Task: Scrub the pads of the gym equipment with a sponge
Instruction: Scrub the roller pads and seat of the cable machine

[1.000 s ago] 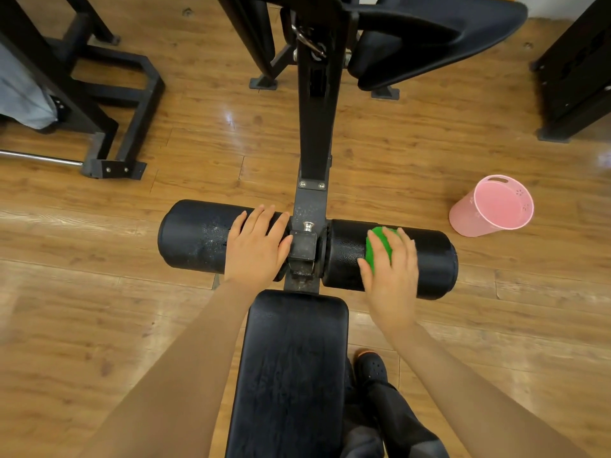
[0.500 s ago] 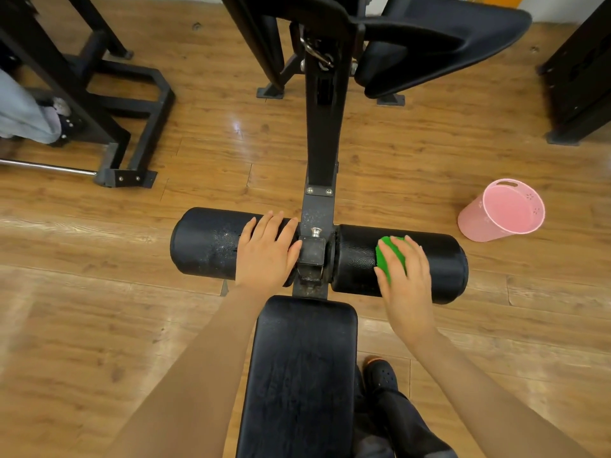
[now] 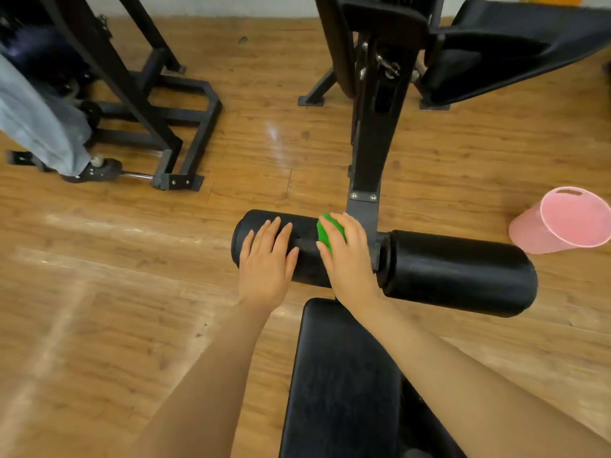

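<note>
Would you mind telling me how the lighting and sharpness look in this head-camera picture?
Head view: white glare streaks on the wooden floor; wide-angle bending at the edges; both hands, left and right, and the green sponge reasonably sharp; black roller pads show little surface detail.

Left hand (image 3: 267, 261): palm down, fingers straight and slightly spread, lying flat; forearm bare, extended forward. Right hand (image 3: 347, 256): palm down, fingers curved over a green sponge (image 3: 325, 233), pressing it; forearm bare, angled inward so both hands sit close together.
</note>
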### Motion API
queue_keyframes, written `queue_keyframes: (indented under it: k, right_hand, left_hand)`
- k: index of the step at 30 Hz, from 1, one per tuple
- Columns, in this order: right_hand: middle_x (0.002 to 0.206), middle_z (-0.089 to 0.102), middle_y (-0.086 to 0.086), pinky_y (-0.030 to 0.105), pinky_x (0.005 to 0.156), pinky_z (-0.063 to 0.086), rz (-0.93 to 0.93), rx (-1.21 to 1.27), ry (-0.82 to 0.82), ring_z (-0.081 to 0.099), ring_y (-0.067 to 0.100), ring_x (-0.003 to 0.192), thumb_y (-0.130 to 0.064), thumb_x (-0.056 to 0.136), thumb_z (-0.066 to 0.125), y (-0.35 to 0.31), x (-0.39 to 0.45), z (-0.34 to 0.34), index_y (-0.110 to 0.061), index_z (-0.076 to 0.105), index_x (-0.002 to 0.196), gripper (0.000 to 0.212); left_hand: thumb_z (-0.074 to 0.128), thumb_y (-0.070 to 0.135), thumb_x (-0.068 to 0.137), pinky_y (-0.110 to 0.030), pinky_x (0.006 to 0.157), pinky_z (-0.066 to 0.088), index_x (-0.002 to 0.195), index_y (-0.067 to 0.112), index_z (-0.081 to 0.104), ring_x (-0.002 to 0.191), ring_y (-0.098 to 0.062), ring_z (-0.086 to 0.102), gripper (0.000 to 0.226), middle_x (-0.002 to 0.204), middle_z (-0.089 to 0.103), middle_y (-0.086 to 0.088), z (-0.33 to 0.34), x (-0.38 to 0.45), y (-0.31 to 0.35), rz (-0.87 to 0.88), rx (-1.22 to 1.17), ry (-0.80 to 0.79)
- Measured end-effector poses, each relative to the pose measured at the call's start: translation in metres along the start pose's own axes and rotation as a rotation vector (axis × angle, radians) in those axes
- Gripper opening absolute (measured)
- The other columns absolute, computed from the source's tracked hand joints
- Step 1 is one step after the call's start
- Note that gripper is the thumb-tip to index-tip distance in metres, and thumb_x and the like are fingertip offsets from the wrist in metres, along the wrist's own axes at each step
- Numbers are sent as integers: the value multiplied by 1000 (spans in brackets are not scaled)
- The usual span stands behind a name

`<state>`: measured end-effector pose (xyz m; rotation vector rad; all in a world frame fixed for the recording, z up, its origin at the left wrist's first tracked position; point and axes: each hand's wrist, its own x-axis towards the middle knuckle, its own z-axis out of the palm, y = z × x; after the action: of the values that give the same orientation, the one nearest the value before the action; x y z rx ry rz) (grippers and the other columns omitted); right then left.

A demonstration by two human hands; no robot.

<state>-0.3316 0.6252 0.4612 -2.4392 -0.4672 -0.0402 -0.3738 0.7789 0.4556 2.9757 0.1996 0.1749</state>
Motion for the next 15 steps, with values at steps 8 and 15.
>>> queue_keyframes:
  k: [8,15]
  right_hand:
    - [147,43,6,42,117,14,13,-15,-99,29,29,141,-29,96,47,-6,11,14,-17,50,138,44]
    - [151,38,5,36,118,14,86,73,-25,19,22,146,-19,92,39,33,6,-37,-16,46,141,49]
  left_hand:
    - [32,35,98,-46,109,33,129,11,58,131,-27,47,47,137,54,-11,2,-2,-13,11,-22,-9]
    - [34,33,100,-42,112,28,135,13,53,132,-25,44,45,142,49,-10,-3,8,12,91,-191,80]
